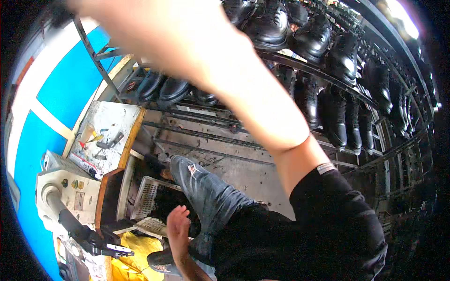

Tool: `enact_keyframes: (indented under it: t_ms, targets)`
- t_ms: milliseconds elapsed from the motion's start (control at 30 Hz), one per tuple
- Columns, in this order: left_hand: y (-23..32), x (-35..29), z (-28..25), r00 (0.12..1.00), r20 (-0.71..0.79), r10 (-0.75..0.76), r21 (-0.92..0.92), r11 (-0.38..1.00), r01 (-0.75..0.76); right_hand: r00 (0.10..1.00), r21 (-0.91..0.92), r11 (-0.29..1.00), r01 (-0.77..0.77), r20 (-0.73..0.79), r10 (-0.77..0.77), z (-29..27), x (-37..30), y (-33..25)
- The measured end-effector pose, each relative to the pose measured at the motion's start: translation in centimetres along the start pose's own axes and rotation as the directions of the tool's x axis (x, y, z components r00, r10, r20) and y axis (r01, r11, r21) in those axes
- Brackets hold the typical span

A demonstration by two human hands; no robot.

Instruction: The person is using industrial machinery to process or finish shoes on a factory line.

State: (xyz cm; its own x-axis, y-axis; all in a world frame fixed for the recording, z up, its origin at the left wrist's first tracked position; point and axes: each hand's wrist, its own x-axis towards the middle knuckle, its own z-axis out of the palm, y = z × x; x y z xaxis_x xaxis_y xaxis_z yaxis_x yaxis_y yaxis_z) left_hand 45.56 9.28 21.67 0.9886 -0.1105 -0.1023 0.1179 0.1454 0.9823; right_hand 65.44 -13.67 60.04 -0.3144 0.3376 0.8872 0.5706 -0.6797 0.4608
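Observation:
My right arm reaches up and across from the lower right, close to the camera. At its end, my right hand (154,33) is smeared by motion and cut off by the upper edge. A dark blurred shape (60,16) shows by the far end of that hand; its kind, and whether I hold it, cannot be made out. Lower down, my left hand (178,225) hangs beside my jeans-clad leg (201,192). Its fingers are slightly bent and apart, with nothing seen in them. Nearest to it is a light plastic crate (145,199) with dark contents.
Metal racks (323,70) packed with black leather shoes (267,28) fill the upper right. A stained worktable (110,124) with small tools stands left, beside a beige machine (75,192) with knobs and a dark jointed arm. Yellow sheeting (136,253) lies below.

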Motion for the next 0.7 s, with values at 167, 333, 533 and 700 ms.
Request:
enact_keyframes:
  t_ms: [167,333,533,700]
  targets:
    - [1.5,-0.5,-2.1,0.967,-0.226,0.115,-0.087,0.987,-0.137,0.996,0.484,0.872,-0.075,0.003,0.085,0.4,-7.1,-10.6]
    - [0.4,-1.7,-1.4,0.910,-0.407,-0.076,-0.638,0.737,-0.224,0.665,0.665,0.176,-0.725,0.611,0.430,-0.7,-15.0,-17.2]
    - [-1.1,-3.4,-2.9,0.736,-0.662,-0.139,-0.397,0.899,-0.188,-0.221,0.113,-0.738,-0.666,0.914,0.340,-4.0,-30.8,-21.7]
    - [2.1,-5.6,-5.3,0.757,-0.625,0.189,0.012,0.972,-0.233,-0.155,-0.056,-0.724,-0.688,0.985,0.071,-4.5,-37.2,-22.9]
